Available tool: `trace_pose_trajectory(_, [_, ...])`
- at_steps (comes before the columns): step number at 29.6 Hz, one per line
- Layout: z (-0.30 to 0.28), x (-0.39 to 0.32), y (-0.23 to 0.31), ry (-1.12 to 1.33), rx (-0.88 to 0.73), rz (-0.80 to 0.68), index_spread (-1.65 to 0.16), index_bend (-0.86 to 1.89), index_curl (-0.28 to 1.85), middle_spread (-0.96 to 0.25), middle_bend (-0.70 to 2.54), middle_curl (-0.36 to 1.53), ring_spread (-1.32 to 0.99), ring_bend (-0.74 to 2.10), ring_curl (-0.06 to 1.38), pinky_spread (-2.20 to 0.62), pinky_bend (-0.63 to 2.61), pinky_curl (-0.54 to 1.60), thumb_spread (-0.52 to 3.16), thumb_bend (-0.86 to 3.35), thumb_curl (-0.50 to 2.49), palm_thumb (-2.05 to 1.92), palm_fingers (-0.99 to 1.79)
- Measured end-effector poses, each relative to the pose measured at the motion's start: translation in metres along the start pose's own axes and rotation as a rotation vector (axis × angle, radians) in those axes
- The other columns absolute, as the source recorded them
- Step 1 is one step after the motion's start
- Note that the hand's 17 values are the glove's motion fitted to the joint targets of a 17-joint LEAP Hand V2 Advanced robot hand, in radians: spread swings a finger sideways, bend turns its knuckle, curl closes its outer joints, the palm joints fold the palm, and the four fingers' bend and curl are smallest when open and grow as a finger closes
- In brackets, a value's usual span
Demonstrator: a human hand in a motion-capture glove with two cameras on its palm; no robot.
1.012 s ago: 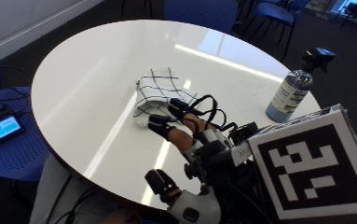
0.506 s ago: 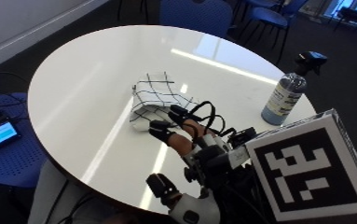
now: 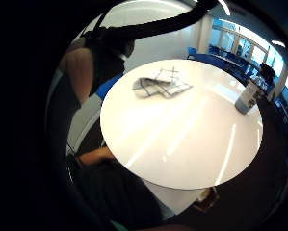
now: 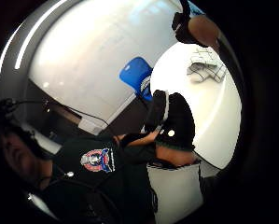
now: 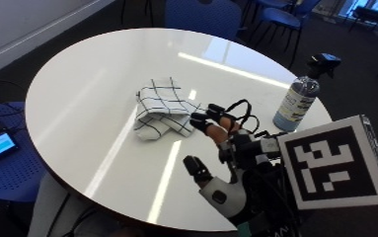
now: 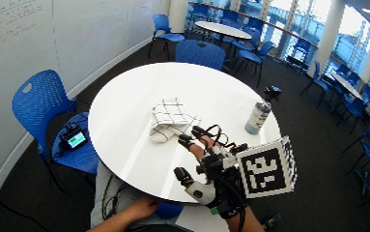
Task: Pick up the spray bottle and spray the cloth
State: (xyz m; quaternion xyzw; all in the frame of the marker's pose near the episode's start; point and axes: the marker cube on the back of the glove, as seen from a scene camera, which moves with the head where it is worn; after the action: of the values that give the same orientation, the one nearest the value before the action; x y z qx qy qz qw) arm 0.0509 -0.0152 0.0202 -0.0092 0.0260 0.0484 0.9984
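Black-gloved right hand (image 5: 218, 148) hovers at lower centre, fingers (image 5: 202, 121) relaxed and spread, holding nothing. We see the white checked folded cloth (image 5: 162, 113) mid-frame, the clear plastic spray bottle (image 5: 298, 96) upright at right.

One spray bottle (image 5: 298, 100) and one checked cloth (image 5: 161, 107) sit on the tabletop (image 5: 103, 79) — two things in all. One gloved hand (image 5: 220, 129) shows above it. In the wide outside view, one bare hand (image 6: 138, 209) — and one small screen (image 6: 77, 139) lying on a blue chair (image 6: 43, 100)
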Motion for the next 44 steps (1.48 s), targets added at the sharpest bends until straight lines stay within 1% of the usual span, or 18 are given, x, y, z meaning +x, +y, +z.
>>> trace_pose_trajectory(5, [-0.009,0.033,-0.012,0.019,0.089,0.098,-0.40,0.18,0.36,-0.04,0.16,0.25,0.01,0.27,0.30,0.26,0.31,0.31,1.22,0.12,0.43,0.58,0.71])
trace_pose_trajectory(12, [-0.024,0.089,-0.035,0.026,0.271,0.336,-0.39,0.17,0.36,-0.04,0.18,0.27,0.00,0.28,0.31,0.25,0.29,0.32,1.22,0.08,0.45,0.59,0.74])
trace_pose_trajectory(20, [-0.029,0.146,-0.059,0.043,0.372,0.551,-0.38,0.15,0.35,-0.03,0.19,0.29,-0.01,0.28,0.32,0.24,0.26,0.32,1.22,0.05,0.45,0.61,0.75])
trace_pose_trajectory(28, [-0.023,0.195,-0.088,-0.017,0.422,0.726,-0.37,0.14,0.33,-0.03,0.20,0.32,-0.02,0.27,0.33,0.23,0.22,0.33,1.19,0.04,0.46,0.68,0.72])
trace_pose_trajectory(35, [-0.007,0.244,-0.090,-0.109,0.388,0.870,-0.37,0.15,0.33,-0.08,0.18,0.32,-0.03,0.27,0.33,0.22,0.21,0.33,1.15,0.03,0.47,0.76,0.70])
trace_pose_trajectory(39, [-0.001,0.263,-0.085,-0.145,0.366,0.923,-0.36,0.16,0.33,-0.09,0.16,0.32,-0.03,0.27,0.34,0.22,0.21,0.33,1.14,0.01,0.47,0.77,0.68])
trace_pose_trajectory(44, [0.002,0.276,-0.086,-0.175,0.348,0.949,-0.36,0.16,0.34,-0.09,0.16,0.32,-0.04,0.26,0.34,0.23,0.21,0.34,1.13,-0.01,0.47,0.78,0.63])
